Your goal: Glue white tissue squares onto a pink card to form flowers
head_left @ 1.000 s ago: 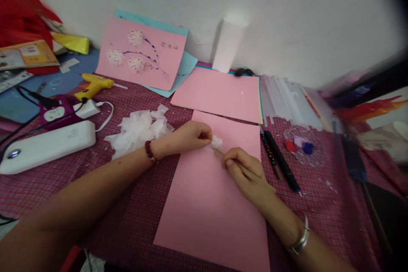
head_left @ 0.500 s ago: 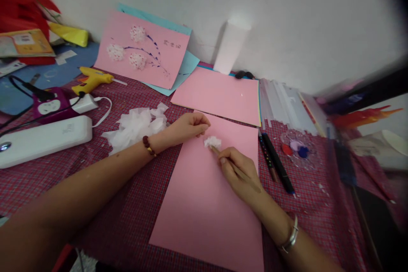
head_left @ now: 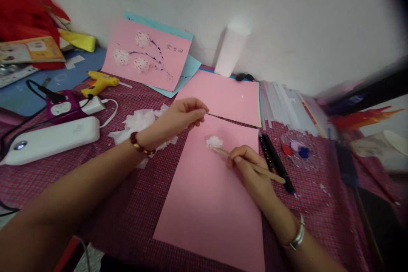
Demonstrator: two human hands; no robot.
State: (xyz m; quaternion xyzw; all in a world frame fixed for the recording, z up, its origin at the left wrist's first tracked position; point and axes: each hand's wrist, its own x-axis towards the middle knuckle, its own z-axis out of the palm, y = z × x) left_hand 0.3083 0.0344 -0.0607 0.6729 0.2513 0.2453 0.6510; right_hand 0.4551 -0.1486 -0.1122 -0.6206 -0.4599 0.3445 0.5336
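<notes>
The right hand (head_left: 255, 178) grips a thin stick (head_left: 270, 174), and its tip is at a little white fluffy tuft (head_left: 214, 141). The tuft sits near the far end of the long pink sheet (head_left: 212, 208), between its two long sides. The left hand (head_left: 174, 121) is up and apart from the tuft, so the tuft rests there without it. Its thumb and finger are pinched together, but I can't tell if a tiny bit is between them. A white paper pile (head_left: 138, 122) lies beyond the left wrist, beside the sheet's left edge. Toward the table's (head_left: 127, 204) right side, a clear bumpy dish (head_left: 301, 164) has red, light purple and dark blue blobs in it.
</notes>
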